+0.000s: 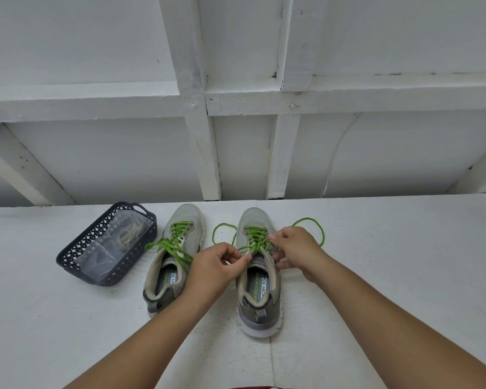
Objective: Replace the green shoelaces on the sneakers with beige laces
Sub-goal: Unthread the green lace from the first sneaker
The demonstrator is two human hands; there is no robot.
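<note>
The left hand and right hand pinch the bright green cord lace on the right grey mesh sneaker. Slack should be drawn eyelet by eyelet; beige laces are bagged in the dark perforated plastic basket.

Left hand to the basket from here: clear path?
Probably yes. The basket sits on the left hand's own side, only the left sneaker between, low enough to pass over. But its fingers pinch the right sneaker's lace, so release first.
</note>
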